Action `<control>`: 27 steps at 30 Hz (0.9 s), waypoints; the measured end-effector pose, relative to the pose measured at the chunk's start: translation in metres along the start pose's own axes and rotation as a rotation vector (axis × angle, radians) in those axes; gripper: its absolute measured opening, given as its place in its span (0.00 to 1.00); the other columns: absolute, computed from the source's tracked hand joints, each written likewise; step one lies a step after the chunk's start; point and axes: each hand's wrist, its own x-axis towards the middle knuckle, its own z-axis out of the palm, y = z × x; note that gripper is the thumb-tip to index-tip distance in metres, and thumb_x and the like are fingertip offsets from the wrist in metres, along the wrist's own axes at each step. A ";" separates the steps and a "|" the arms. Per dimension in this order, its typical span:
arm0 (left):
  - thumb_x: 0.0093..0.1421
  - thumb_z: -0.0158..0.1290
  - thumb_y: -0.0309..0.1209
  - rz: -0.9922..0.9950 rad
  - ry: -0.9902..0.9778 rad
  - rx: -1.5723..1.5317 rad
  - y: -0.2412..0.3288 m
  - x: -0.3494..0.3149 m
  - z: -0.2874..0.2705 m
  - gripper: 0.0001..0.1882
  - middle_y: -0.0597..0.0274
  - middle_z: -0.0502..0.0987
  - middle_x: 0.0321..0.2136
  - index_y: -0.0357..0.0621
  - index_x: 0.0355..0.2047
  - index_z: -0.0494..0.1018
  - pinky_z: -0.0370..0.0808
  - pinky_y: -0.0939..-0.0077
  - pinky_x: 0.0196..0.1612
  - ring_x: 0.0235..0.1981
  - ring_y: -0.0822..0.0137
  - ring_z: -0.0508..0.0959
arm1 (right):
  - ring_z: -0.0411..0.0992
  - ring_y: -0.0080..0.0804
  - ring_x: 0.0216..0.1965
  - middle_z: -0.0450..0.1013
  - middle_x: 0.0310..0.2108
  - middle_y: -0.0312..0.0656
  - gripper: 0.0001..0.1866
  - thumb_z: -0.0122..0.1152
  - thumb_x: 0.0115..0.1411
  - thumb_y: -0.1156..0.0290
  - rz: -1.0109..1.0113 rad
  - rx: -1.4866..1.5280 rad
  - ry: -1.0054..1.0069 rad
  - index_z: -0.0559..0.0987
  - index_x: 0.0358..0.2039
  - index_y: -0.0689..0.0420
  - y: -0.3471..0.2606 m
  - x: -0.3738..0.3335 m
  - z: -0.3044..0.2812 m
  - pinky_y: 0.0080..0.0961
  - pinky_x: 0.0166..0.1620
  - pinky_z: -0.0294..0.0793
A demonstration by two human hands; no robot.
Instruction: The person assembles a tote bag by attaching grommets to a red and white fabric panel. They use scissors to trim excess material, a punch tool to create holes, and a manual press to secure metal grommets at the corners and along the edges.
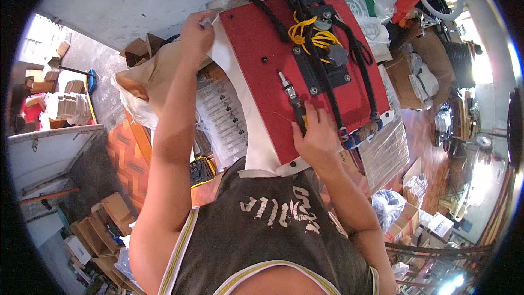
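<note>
A red panel (245,38) with black round fasteners lies in front of me, over a white sheet (257,150) whose edges stick out at the left and near side. My right hand (318,137) wraps round a hand tool (295,102) with a slim metal tip and a black-and-yellow handle. The tool lies over the panel, its tip pointing away from me. A thin thread shows beside it. At the panel's far left corner, my left hand (196,37) is closed, with a small pale bluish thing at its fingertips that I cannot make out.
A black metal fixture (322,71) with bars and a bundled yellow cord (305,33) stands over the panel's right part. Left of the sheet are clear-wrapped packs (221,114) and a yellow-edged black case (202,172). Cardboard boxes (112,213) sit lower left.
</note>
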 end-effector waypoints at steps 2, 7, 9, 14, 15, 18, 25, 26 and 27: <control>0.55 0.57 0.28 -0.150 -0.161 -0.033 -0.026 0.010 0.009 0.22 0.50 0.81 0.48 0.46 0.53 0.78 0.76 0.63 0.51 0.47 0.52 0.81 | 0.71 0.54 0.46 0.70 0.43 0.52 0.32 0.65 0.57 0.61 0.004 -0.001 -0.010 0.70 0.60 0.60 -0.002 -0.001 0.000 0.48 0.51 0.71; 0.58 0.56 0.33 -0.222 -0.445 -0.186 -0.070 0.021 0.032 0.26 0.48 0.83 0.45 0.48 0.59 0.75 0.76 0.64 0.51 0.46 0.54 0.82 | 0.69 0.53 0.49 0.70 0.46 0.51 0.31 0.65 0.57 0.61 -0.105 -0.007 0.092 0.71 0.59 0.60 -0.013 0.008 -0.003 0.49 0.53 0.67; 0.64 0.59 0.40 -0.296 -0.578 -0.115 -0.040 0.028 0.026 0.17 0.57 0.83 0.33 0.42 0.46 0.81 0.75 0.66 0.43 0.35 0.68 0.79 | 0.68 0.52 0.50 0.70 0.47 0.49 0.29 0.65 0.57 0.62 -0.145 0.011 0.111 0.73 0.56 0.60 -0.012 0.014 -0.006 0.49 0.53 0.66; 0.65 0.55 0.44 -0.078 -0.262 -0.095 -0.067 0.047 0.024 0.17 0.50 0.81 0.28 0.43 0.41 0.81 0.74 0.62 0.39 0.31 0.58 0.79 | 0.68 0.49 0.50 0.71 0.47 0.46 0.20 0.66 0.56 0.65 -0.257 0.072 0.131 0.78 0.48 0.59 -0.016 0.039 -0.013 0.46 0.52 0.67; 0.65 0.55 0.44 -0.010 -0.200 -0.069 -0.064 0.053 0.021 0.17 0.49 0.81 0.28 0.43 0.41 0.81 0.74 0.61 0.38 0.30 0.56 0.79 | 0.68 0.48 0.50 0.71 0.47 0.45 0.19 0.66 0.55 0.66 -0.259 0.078 0.133 0.78 0.46 0.59 -0.017 0.043 -0.014 0.45 0.52 0.67; 0.66 0.51 0.46 -0.111 -0.367 0.092 -0.051 0.070 0.018 0.19 0.43 0.82 0.37 0.47 0.44 0.81 0.76 0.56 0.46 0.41 0.42 0.81 | 0.71 0.46 0.47 0.74 0.43 0.44 0.14 0.66 0.54 0.70 -0.260 0.113 0.159 0.80 0.41 0.59 -0.020 0.050 -0.016 0.42 0.49 0.70; 0.66 0.54 0.41 -0.131 -0.306 -0.162 -0.072 0.062 0.021 0.17 0.44 0.82 0.39 0.42 0.47 0.80 0.75 0.58 0.47 0.42 0.48 0.82 | 0.79 0.45 0.39 0.79 0.36 0.47 0.05 0.63 0.61 0.72 -0.123 0.150 0.473 0.82 0.35 0.60 0.033 0.091 -0.098 0.36 0.43 0.77; 0.67 0.54 0.41 -0.101 -0.287 -0.167 -0.068 0.057 0.023 0.17 0.46 0.83 0.40 0.43 0.48 0.80 0.75 0.59 0.46 0.42 0.50 0.82 | 0.79 0.46 0.40 0.80 0.36 0.48 0.07 0.62 0.62 0.70 -0.007 0.158 0.428 0.82 0.37 0.60 0.056 0.106 -0.104 0.36 0.44 0.77; 0.67 0.54 0.41 -0.071 -0.270 -0.176 -0.061 0.052 0.026 0.17 0.49 0.83 0.41 0.43 0.48 0.80 0.75 0.60 0.46 0.42 0.52 0.82 | 0.79 0.47 0.41 0.80 0.37 0.49 0.09 0.61 0.63 0.69 0.110 0.162 0.381 0.82 0.39 0.61 0.081 0.120 -0.109 0.36 0.45 0.77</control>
